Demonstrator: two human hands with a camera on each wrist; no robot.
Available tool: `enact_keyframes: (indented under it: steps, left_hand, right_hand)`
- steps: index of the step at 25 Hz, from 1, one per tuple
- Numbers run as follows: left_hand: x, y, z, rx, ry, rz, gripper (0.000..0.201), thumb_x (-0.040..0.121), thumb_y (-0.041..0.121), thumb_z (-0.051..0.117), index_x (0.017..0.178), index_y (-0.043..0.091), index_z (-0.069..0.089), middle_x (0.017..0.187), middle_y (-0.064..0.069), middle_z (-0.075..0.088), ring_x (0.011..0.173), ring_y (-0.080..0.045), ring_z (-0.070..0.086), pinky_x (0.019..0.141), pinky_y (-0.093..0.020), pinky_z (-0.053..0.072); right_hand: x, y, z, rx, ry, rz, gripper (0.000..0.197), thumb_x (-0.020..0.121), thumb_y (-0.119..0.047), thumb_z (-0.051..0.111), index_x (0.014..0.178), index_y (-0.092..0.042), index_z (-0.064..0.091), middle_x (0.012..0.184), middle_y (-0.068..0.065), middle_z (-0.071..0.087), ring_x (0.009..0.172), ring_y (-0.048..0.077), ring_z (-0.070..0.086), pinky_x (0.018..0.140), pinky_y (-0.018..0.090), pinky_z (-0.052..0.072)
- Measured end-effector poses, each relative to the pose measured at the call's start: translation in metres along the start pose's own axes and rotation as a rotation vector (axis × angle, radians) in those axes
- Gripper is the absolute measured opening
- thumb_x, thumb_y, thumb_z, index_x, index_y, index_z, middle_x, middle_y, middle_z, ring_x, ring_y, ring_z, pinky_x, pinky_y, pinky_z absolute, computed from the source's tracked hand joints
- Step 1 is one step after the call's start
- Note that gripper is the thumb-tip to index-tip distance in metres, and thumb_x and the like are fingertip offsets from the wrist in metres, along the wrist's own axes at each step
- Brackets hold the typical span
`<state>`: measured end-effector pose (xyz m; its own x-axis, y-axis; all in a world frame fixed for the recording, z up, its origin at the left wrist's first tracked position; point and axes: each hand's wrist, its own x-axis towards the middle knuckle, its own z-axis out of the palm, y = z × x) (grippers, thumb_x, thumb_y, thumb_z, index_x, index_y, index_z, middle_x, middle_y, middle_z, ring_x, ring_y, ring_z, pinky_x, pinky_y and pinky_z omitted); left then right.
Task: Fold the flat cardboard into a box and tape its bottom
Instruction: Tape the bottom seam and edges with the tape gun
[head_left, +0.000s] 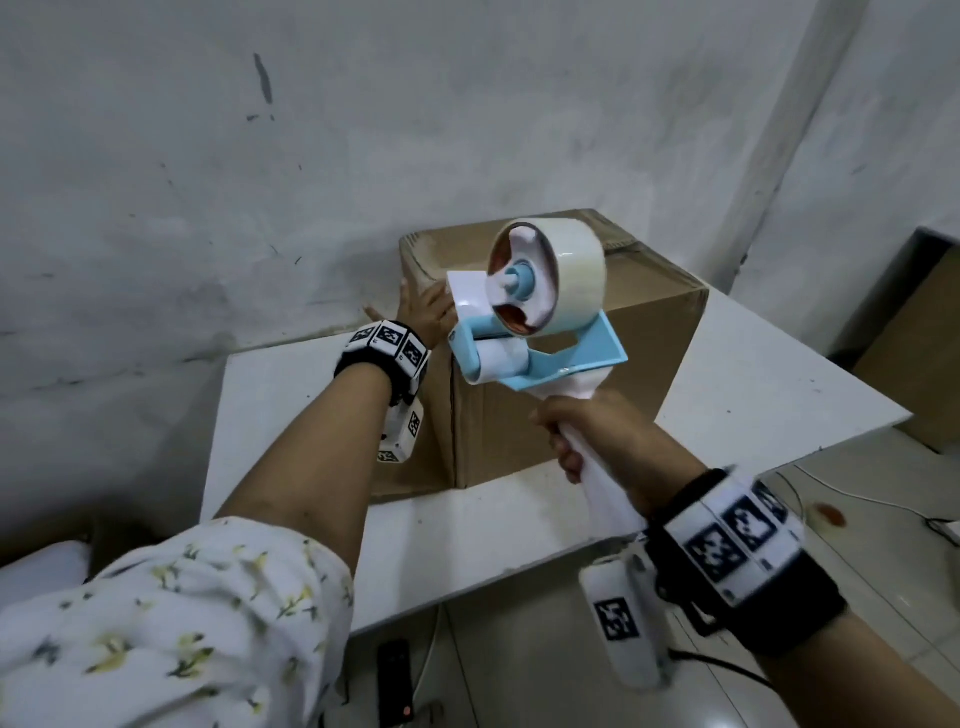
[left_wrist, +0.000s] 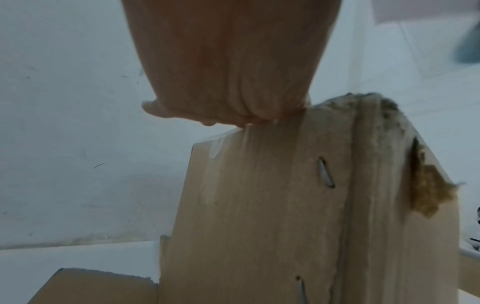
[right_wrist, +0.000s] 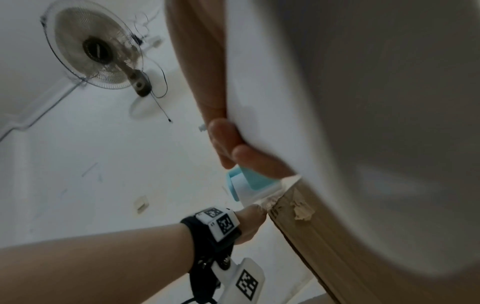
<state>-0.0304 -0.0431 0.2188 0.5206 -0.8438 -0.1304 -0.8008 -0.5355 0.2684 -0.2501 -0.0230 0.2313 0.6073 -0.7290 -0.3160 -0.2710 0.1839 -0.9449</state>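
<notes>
A brown cardboard box (head_left: 649, 338) stands folded on the white table (head_left: 291, 415), its side seam stapled (left_wrist: 246, 205). My left hand (head_left: 415, 306) lies flat against the box's upper left corner, fingers straight and thumb spread. The dispenser partly hides it. My right hand (head_left: 566, 441) grips the white handle (head_left: 602, 493) of a blue and white tape dispenser (head_left: 540, 353), which carries a roll of clear tape (head_left: 571, 280). The dispenser's front end sits at the box's near top corner (right_wrist: 246, 183), close to my left hand (right_wrist: 252, 218).
A scuffed white wall runs close behind the table. A loose lower flap (left_wrist: 91, 288) of the box lies on the table by its left side. More cardboard (head_left: 924, 364) stands at the right. Cables and a black device (head_left: 395, 675) lie on the floor; a fan (right_wrist: 96, 49) hangs on the wall.
</notes>
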Motion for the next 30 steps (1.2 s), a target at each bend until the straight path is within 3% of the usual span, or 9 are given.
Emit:
enact_keyframes:
  steps: [6,8,10,12,15,18,22,27,30]
  left_hand:
    - [0.01,0.001,-0.003,0.304,0.003,-0.027,0.056,0.096,0.052,0.022,0.148,0.035,0.01,0.16,0.004,-0.003,0.146,-0.028,-0.017,0.103,-0.072,-0.011]
    - [0.009,0.005,-0.005,0.33,0.094,0.057,0.051,0.097,0.047,0.026,0.146,0.034,0.021,0.16,0.005,0.005,0.148,-0.024,-0.011,0.105,-0.07,-0.011]
    - [0.002,0.01,0.001,0.085,0.153,0.142,0.043,0.1,0.035,0.027,0.143,0.03,0.034,0.158,0.005,0.017,0.149,-0.019,0.0,0.108,-0.066,-0.013]
    - [-0.011,0.01,0.015,-0.141,0.11,0.16,0.044,0.101,0.033,0.026,0.144,0.026,0.032,0.158,0.003,0.019,0.148,-0.018,0.002,0.11,-0.062,-0.015]
    - [-0.017,0.006,0.028,0.015,0.039,0.164,0.057,0.098,0.04,0.034,0.149,0.023,0.016,0.159,0.003,0.009,0.148,-0.022,-0.002,0.112,-0.066,-0.003]
    - [-0.009,0.007,0.025,0.103,0.017,0.124,0.064,0.096,0.035,0.041,0.15,0.016,0.012,0.159,-0.003,0.007,0.148,-0.024,0.0,0.115,-0.061,0.005]
    - [0.0,0.004,0.027,0.104,-0.043,0.105,0.063,0.097,0.04,0.036,0.15,0.017,0.01,0.16,0.0,0.002,0.148,-0.023,-0.005,0.116,-0.058,0.004]
    - [0.009,-0.001,0.023,0.09,-0.098,0.147,0.06,0.089,0.055,0.022,0.144,0.035,0.015,0.16,-0.003,0.002,0.148,-0.026,-0.005,0.116,-0.06,0.002]
    - [0.005,0.002,0.023,0.142,-0.095,0.132,0.06,0.091,0.057,0.026,0.145,0.035,0.014,0.16,0.001,0.001,0.148,-0.026,-0.006,0.116,-0.061,0.0]
  right_hand:
    - [-0.007,0.016,-0.008,0.044,0.019,0.06,0.032,0.085,-0.008,0.054,0.055,-0.011,0.043,0.04,0.001,0.038,0.031,0.01,0.032,0.039,0.02,0.027]
    - [-0.006,0.017,-0.005,0.031,0.016,0.07,0.032,0.085,-0.009,0.055,0.055,-0.011,0.043,0.041,0.001,0.039,0.03,0.01,0.032,0.039,0.019,0.028]
    - [-0.006,0.02,-0.007,0.044,0.026,0.075,0.032,0.086,-0.012,0.055,0.056,-0.011,0.043,0.044,0.002,0.038,0.03,0.009,0.032,0.038,0.018,0.028]
    - [-0.005,0.024,-0.007,0.078,0.024,0.08,0.031,0.086,-0.016,0.056,0.058,-0.012,0.043,0.046,0.002,0.038,0.031,0.009,0.032,0.039,0.018,0.029]
    - [-0.006,0.028,-0.005,0.117,-0.021,0.103,0.031,0.084,-0.028,0.061,0.062,-0.014,0.045,0.048,0.001,0.04,0.034,0.008,0.035,0.041,0.02,0.032]
    - [-0.006,0.029,-0.006,0.139,-0.044,0.104,0.032,0.084,-0.032,0.061,0.063,-0.013,0.046,0.05,0.0,0.042,0.037,0.008,0.037,0.044,0.021,0.034]
    - [0.001,0.044,-0.002,0.134,-0.058,0.131,0.031,0.087,-0.028,0.059,0.063,-0.014,0.045,0.045,-0.002,0.043,0.034,0.007,0.037,0.04,0.019,0.035]
    - [0.021,0.059,0.01,0.207,-0.027,0.214,0.031,0.087,-0.019,0.059,0.06,-0.014,0.043,0.039,-0.003,0.04,0.029,0.008,0.034,0.039,0.017,0.031]
    - [0.028,0.058,0.016,0.232,-0.003,0.238,0.032,0.086,-0.015,0.058,0.059,-0.013,0.042,0.039,-0.001,0.037,0.028,0.008,0.032,0.038,0.016,0.028]
